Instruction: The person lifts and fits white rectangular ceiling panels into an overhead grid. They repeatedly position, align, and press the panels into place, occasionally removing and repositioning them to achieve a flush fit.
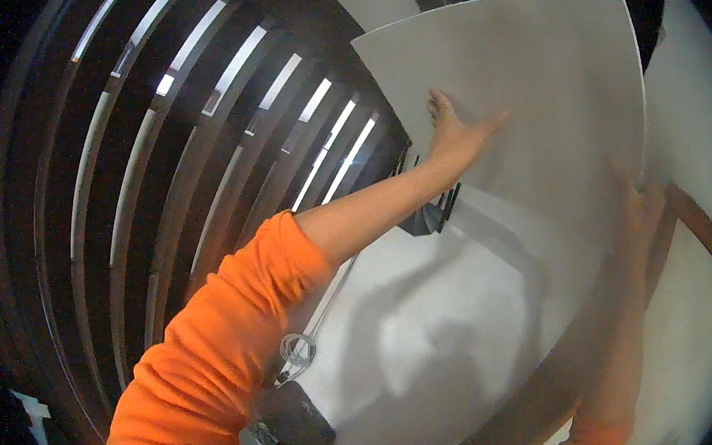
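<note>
A large, pale, flat panel (552, 62) with a thin light edge spans the upper right. My left hand (459, 139) reaches up in front of it near its left side, thumb and fingers spread apart; whether the palm presses on the surface cannot be made out. At the panel's right edge, lower down, is my right hand (643, 207). It is blurred and its fingers blend into the panel, so its grip is unclear. Orange sleeves cover both of my arms, pushed back off the forearms.
Dark slats (135, 163) with bright gaps run along the left. Behind my arms is a white wall (424, 311) bearing shadows. A coiled grey cable (297, 349) hangs low, above a dark object (298, 423). A black bracket-like item (427, 218) is below the panel. A brown band (706, 233) curves at right.
</note>
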A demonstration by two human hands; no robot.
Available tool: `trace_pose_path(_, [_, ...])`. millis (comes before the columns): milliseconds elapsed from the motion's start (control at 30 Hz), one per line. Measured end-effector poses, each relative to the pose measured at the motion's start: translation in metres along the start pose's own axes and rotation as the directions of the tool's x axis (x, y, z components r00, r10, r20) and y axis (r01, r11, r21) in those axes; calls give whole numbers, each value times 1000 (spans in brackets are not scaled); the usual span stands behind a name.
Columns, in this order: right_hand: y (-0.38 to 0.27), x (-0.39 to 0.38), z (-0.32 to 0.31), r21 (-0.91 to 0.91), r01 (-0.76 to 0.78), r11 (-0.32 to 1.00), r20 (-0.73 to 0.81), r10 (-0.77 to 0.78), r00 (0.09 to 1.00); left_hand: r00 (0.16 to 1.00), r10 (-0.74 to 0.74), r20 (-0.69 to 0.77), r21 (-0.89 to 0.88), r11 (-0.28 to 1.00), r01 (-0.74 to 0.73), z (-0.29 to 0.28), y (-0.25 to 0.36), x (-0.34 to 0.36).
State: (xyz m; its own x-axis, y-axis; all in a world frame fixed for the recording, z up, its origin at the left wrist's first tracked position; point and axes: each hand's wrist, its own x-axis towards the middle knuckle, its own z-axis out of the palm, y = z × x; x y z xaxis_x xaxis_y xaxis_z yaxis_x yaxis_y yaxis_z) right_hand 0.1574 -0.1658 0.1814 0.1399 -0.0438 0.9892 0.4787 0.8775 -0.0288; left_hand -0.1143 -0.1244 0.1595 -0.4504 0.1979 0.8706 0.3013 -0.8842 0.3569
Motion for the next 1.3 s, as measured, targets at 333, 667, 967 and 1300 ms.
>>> trace_pose_path(333, [66,-39,-6,334,-110,936,-33,128,991,949,315,21,661,708,-250,-108,-80,-95])
trace_pose_path(667, [61,-107,60,726,-566,390,330,525,785,950,-296,101,-418,854,310,-126,-85,-204])
trace_pose_path(967, [54,-164,123,674,-720,165,613,419,669,923,-372,-99,-614,753,237,-120,-79,-151])
trace_pose_path(1300, [25,-64,66,-69,141,988,80,-136,988,876,160,-456,-58,976,-208,-206,-15,-74])
